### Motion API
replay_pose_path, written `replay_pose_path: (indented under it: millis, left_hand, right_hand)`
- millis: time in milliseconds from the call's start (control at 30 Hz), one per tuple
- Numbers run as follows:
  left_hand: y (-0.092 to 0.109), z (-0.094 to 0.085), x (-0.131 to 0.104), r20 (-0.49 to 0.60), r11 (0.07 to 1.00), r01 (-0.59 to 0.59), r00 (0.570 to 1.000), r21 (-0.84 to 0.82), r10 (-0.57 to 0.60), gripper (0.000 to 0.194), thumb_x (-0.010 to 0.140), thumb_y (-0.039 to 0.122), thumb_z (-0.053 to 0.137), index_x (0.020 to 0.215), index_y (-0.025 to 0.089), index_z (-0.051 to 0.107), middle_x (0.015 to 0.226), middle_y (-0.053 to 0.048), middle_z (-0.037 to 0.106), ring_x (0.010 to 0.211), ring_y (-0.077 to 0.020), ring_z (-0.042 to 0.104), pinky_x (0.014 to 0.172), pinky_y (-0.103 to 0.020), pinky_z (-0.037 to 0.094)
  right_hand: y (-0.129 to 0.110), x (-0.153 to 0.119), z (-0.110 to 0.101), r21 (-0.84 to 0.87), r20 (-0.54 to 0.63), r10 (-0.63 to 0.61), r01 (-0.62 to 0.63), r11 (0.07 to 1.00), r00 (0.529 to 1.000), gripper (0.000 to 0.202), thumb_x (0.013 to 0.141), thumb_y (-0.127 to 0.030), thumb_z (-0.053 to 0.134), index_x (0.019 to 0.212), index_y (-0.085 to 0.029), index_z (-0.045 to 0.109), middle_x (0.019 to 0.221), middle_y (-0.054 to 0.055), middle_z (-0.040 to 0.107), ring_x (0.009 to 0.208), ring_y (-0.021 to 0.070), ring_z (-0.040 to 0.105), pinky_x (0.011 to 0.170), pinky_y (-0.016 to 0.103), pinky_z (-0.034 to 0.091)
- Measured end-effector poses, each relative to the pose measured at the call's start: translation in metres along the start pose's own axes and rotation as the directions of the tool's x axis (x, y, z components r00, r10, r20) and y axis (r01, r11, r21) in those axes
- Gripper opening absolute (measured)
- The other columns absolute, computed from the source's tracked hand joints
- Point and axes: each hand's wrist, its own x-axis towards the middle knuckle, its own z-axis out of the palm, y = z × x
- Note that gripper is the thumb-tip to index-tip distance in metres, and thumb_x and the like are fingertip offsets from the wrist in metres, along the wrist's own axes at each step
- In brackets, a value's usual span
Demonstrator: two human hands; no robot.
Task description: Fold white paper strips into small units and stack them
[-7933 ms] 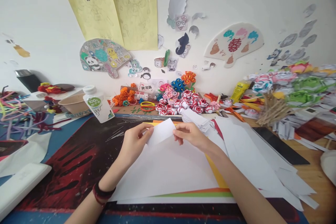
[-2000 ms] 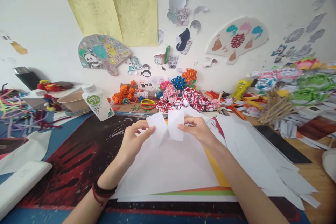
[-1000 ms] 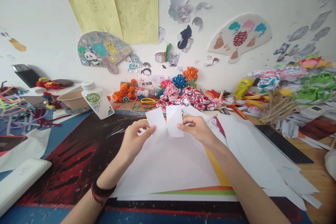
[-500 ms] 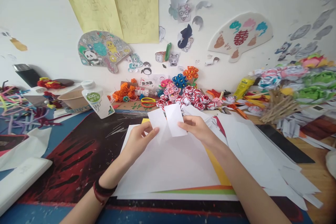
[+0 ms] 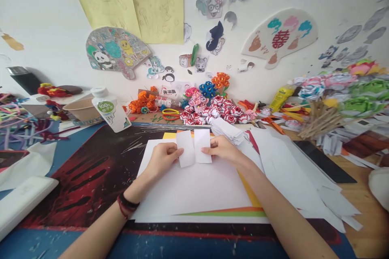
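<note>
My left hand (image 5: 165, 157) pinches a small white paper piece (image 5: 185, 149) by its left edge, thumb in front. Another white paper rectangle (image 5: 202, 146) is gripped at its right edge by my right hand (image 5: 221, 148). The two pieces stand nearly upright side by side, with a narrow gap at the top; whether they touch lower down I cannot tell. Beneath them lies a large white sheet (image 5: 194, 194) on a stack whose yellow, orange and green edges show. Behind my right hand sits a pile of small white papers (image 5: 228, 130).
A white bottle (image 5: 111, 111) stands at the back left, near a paper bowl (image 5: 85, 110). Red-and-white paper flowers (image 5: 214, 111) line the back. To the right are loose white sheets (image 5: 285, 170) and a black flat strip (image 5: 325, 162). A white case (image 5: 27, 202) lies left.
The two paper pieces have come down slightly and stand straighter, closer to parallel. Both hands still hold them. The whole view has shifted a little.
</note>
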Motion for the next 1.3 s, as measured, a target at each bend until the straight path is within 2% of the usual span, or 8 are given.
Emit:
replay_pose_path:
  millis: [167, 233, 433, 567, 667, 800, 967, 1300]
  left_hand:
    - [-0.007, -0.001, 0.003, -0.017, 0.999, 0.037, 0.999, -0.029, -0.038, 0.038, 0.075, 0.05, 0.061, 0.06, 0.016, 0.058, 0.052, 0.001, 0.058, 0.049, -0.0129, 0.05, 0.05, -0.022, 0.033]
    - [-0.006, -0.001, 0.003, -0.002, 0.999, 0.027, 1.0, -0.044, -0.027, 0.038, 0.076, 0.051, 0.06, 0.062, 0.016, 0.058, 0.051, 0.001, 0.057, 0.049, -0.0125, 0.049, 0.049, -0.022, 0.031]
    - [-0.003, 0.0, 0.002, -0.018, 0.996, -0.029, 0.999, -0.088, 0.028, 0.037, 0.081, 0.049, 0.056, 0.062, 0.017, 0.053, 0.052, 0.003, 0.051, 0.048, -0.0105, 0.044, 0.049, -0.022, 0.029]
    - [-0.002, 0.002, 0.003, -0.001, 0.999, -0.038, 0.999, -0.038, 0.038, 0.031, 0.076, 0.046, 0.06, 0.065, 0.019, 0.05, 0.052, 0.005, 0.049, 0.05, -0.0107, 0.045, 0.049, -0.021, 0.03]
    - [-0.002, 0.002, 0.003, 0.021, 0.999, -0.028, 0.999, -0.018, 0.028, 0.025, 0.071, 0.04, 0.066, 0.081, 0.019, 0.055, 0.057, 0.005, 0.055, 0.052, -0.0121, 0.049, 0.05, -0.021, 0.033]
    - [-0.002, 0.001, 0.002, 0.019, 0.999, -0.046, 0.999, 0.006, 0.046, 0.037, 0.07, 0.035, 0.066, 0.102, 0.021, 0.056, 0.065, 0.004, 0.061, 0.056, -0.0137, 0.054, 0.053, -0.023, 0.039]
    - [-0.003, -0.001, 0.002, -0.014, 0.993, -0.081, 0.997, 0.081, 0.082, 0.036, 0.071, 0.033, 0.065, 0.103, 0.021, 0.056, 0.069, 0.002, 0.063, 0.058, -0.0139, 0.054, 0.058, -0.024, 0.041]
    - [0.004, -0.004, 0.001, 0.011, 0.977, -0.078, 0.997, 0.201, 0.078, 0.032, 0.074, 0.03, 0.061, 0.103, 0.019, 0.055, 0.066, 0.004, 0.063, 0.057, -0.013, 0.05, 0.056, -0.023, 0.037]
  right_hand:
    - [0.004, 0.001, -0.004, 0.018, -0.044, -0.01, 0.011, 1.0, 0.999, 0.036, 0.062, -0.045, 0.079, 0.073, -0.012, 0.073, 0.071, 0.009, 0.072, 0.055, 0.0146, 0.061, 0.051, 0.026, 0.049]
    - [0.004, 0.001, -0.005, 0.014, -0.039, -0.011, 0.012, 1.0, 0.999, 0.037, 0.063, -0.046, 0.078, 0.075, -0.012, 0.073, 0.073, 0.009, 0.072, 0.057, 0.0154, 0.062, 0.052, 0.026, 0.05]
    - [-0.001, -0.001, -0.003, 0.036, 0.038, -0.029, 0.027, 0.999, 0.999, 0.04, 0.064, -0.041, 0.079, 0.092, -0.014, 0.073, 0.092, 0.01, 0.073, 0.079, 0.0212, 0.067, 0.065, 0.029, 0.054]
    - [-0.004, -0.003, -0.003, 0.031, 0.083, -0.062, 0.06, 0.998, 0.995, 0.042, 0.061, -0.034, 0.08, 0.096, -0.013, 0.07, 0.091, 0.009, 0.072, 0.081, 0.0219, 0.066, 0.064, 0.03, 0.053]
    - [-0.005, -0.005, -0.004, 0.037, 0.085, -0.093, 0.09, 0.995, 0.992, 0.05, 0.06, -0.027, 0.08, 0.106, -0.015, 0.064, 0.094, 0.008, 0.071, 0.083, 0.0215, 0.066, 0.065, 0.029, 0.052]
    - [-0.007, -0.007, -0.005, 0.003, 0.098, -0.106, 0.107, 0.994, 0.99, 0.053, 0.059, -0.02, 0.079, 0.109, -0.017, 0.061, 0.092, 0.006, 0.071, 0.078, 0.0193, 0.066, 0.068, 0.03, 0.052]
    - [-0.002, -0.005, -0.007, -0.038, 0.078, -0.112, 0.115, 0.993, 0.991, 0.053, 0.06, -0.021, 0.078, 0.109, -0.016, 0.059, 0.092, 0.008, 0.071, 0.076, 0.0195, 0.067, 0.066, 0.03, 0.053]
    - [0.008, 0.001, -0.012, -0.068, 0.066, -0.159, 0.164, 0.984, 0.985, 0.052, 0.062, -0.02, 0.077, 0.111, -0.016, 0.058, 0.096, 0.008, 0.069, 0.081, 0.0213, 0.067, 0.07, 0.032, 0.054]
